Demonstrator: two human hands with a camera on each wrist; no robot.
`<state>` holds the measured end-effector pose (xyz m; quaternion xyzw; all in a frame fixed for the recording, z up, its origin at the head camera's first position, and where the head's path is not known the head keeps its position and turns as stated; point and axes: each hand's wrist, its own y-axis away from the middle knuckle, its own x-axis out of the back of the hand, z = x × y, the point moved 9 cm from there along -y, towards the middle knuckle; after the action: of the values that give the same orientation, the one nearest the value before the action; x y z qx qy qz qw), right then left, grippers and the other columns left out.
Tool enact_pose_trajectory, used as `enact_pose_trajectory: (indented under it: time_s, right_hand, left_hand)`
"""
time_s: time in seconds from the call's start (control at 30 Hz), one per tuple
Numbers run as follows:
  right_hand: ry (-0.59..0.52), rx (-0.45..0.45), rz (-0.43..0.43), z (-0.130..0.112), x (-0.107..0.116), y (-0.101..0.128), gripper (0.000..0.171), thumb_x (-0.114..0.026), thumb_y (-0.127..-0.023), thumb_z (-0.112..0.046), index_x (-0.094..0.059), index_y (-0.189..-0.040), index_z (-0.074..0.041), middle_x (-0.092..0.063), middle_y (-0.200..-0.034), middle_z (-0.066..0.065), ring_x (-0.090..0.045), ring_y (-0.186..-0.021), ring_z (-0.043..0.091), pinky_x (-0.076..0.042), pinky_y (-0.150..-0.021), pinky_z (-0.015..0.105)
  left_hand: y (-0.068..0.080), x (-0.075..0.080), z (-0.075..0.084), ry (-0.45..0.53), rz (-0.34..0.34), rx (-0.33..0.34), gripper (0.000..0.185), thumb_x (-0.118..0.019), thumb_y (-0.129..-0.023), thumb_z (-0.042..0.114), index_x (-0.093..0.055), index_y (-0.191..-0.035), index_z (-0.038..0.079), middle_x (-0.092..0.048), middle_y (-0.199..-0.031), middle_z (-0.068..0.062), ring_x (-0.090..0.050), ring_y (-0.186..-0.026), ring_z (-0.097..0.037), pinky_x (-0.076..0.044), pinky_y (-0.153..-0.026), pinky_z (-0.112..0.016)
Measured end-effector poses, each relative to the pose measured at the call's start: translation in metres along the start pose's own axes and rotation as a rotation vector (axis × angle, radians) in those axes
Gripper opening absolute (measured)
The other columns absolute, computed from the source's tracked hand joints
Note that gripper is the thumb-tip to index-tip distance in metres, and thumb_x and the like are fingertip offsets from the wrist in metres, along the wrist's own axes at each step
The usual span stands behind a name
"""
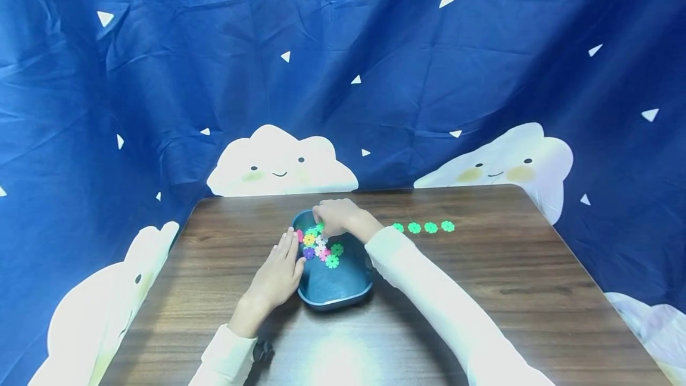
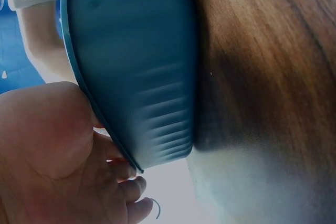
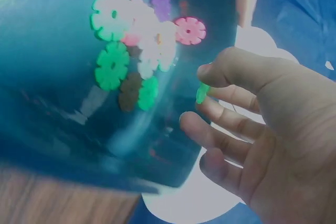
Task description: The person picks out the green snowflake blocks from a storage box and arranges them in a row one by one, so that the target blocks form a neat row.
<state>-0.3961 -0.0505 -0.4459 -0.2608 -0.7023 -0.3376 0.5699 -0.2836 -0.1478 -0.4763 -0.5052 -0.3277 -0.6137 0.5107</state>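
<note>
- Bowl point(image 1: 334, 285), teal and rounded-square, sits on the table point(image 1: 482, 290) near its middle, in front of the person
- Snowflake discs point(image 1: 320, 246) in green, pink, purple, white and yellow lie heaped in the far part of the bowl; the right wrist view shows them point(image 3: 137, 51) clustered against the shiny inner wall
- Right hand point(image 1: 334, 216) reaches over the bowl's far rim above the heap; in the right wrist view the hand point(image 3: 247, 124) pinches one green disc point(image 3: 202, 93) between thumb and forefinger, the other fingers loosely bent
- Left hand point(image 1: 278, 276) lies flat against the bowl's left outer wall, fingers straight and together, thumb at the rim; the left wrist view shows the palm point(image 2: 58, 156) touching the bowl's edge point(image 2: 136, 77)
- Four green discs point(image 1: 422, 227) lie in a row on the table, to the right of the bowl and apart from it
- Blue cloth point(image 1: 375, 64) with white triangles and smiling clouds hangs behind and beside the table
</note>
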Motion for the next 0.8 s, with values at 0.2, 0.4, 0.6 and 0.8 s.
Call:
enact_pose_trajectory:
  time_s: [0.2, 0.4, 0.6, 0.8]
  right_hand:
    - [-0.019, 0.020, 0.074, 0.007, 0.018, 0.019, 0.031, -0.074, -0.085, -0.034, -0.065, -0.112, -0.022, -0.059, -0.101, -0.007, -0.057, -0.086, 0.012, -0.053, -0.079, 0.033]
    - [-0.035, 0.029, 0.148, 0.018, 0.038, 0.037, 0.029, -0.072, -0.086, -0.034, -0.066, -0.112, -0.023, -0.060, -0.102, -0.008, -0.055, -0.086, 0.011, -0.051, -0.077, 0.031]
    - [-0.063, 0.012, 0.196, 0.033, 0.053, 0.059, 0.027, -0.071, -0.085, -0.032, -0.066, -0.110, -0.023, -0.059, -0.102, -0.008, -0.055, -0.083, 0.013, -0.051, -0.074, 0.032]
    - [-0.044, 0.002, 0.257, 0.051, 0.063, 0.082, 0.026, -0.069, -0.085, -0.031, -0.066, -0.109, -0.022, -0.058, -0.100, -0.008, -0.054, -0.082, 0.013, -0.048, -0.069, 0.032]
  left_hand:
    - [-0.001, -0.004, -0.002, 0.003, -0.027, 0.024, 0.065, -0.036, -0.105, 0.039, -0.020, -0.155, 0.000, -0.013, -0.165, -0.016, -0.018, -0.152, -0.032, -0.024, -0.122, -0.050]
    - [-0.001, -0.002, -0.003, 0.007, -0.010, 0.023, 0.065, -0.037, -0.105, 0.038, -0.021, -0.154, -0.001, -0.015, -0.164, -0.017, -0.019, -0.152, -0.033, -0.024, -0.122, -0.050]
    - [0.000, -0.001, -0.002, 0.011, -0.002, 0.020, 0.065, -0.040, -0.104, 0.036, -0.022, -0.154, -0.001, -0.015, -0.164, -0.017, -0.019, -0.152, -0.033, -0.024, -0.121, -0.050]
    - [0.000, -0.001, -0.002, 0.006, 0.000, 0.019, 0.065, -0.040, -0.104, 0.037, -0.023, -0.154, -0.001, -0.016, -0.164, -0.017, -0.019, -0.152, -0.032, -0.025, -0.121, -0.050]
